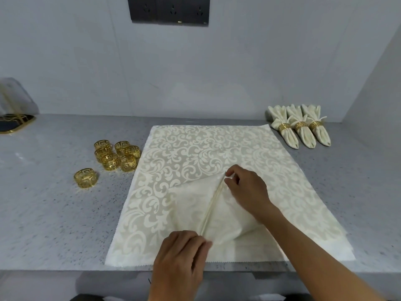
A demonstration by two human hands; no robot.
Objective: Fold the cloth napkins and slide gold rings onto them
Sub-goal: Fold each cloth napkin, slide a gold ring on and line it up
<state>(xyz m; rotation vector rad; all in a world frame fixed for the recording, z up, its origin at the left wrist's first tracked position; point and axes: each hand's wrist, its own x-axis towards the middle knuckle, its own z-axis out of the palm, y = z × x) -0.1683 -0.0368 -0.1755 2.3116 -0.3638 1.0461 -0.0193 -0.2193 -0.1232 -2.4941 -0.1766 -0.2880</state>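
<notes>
Head view: a cream damask napkin (195, 161) lies spread flat on the speckled grey counter (54, 203), its near edge at the counter's front lip. A second layer of the same cloth is drawn up over its near middle into a ridge (211, 205) that runs from the near edge toward the centre. The left hand (180, 257) pinches the near end of that ridge between thumb and curled fingers; the right hand (245, 185) pinches the far end, fingertips closed on the fold. Both hands are therefore holding cloth, not rings.

The step in hand looks like gathering the napkin along its centre line. To do it well, I would keep the two pinches in line so the ridge stays straight, hold the cloth lightly taut between them, and lift evenly so both sides drape alike. A slack or skewed ridge would likely give a lopsided bundle.

Loose gold rings (117, 157) sit in a cluster left of the napkin, with a single gold ring (85, 178) nearer and apart, within the left hand's reach. Three finished napkins (301, 127), each ringed, lie side by side at the far right, showing the shape to match.

Only this one view is given.
</notes>
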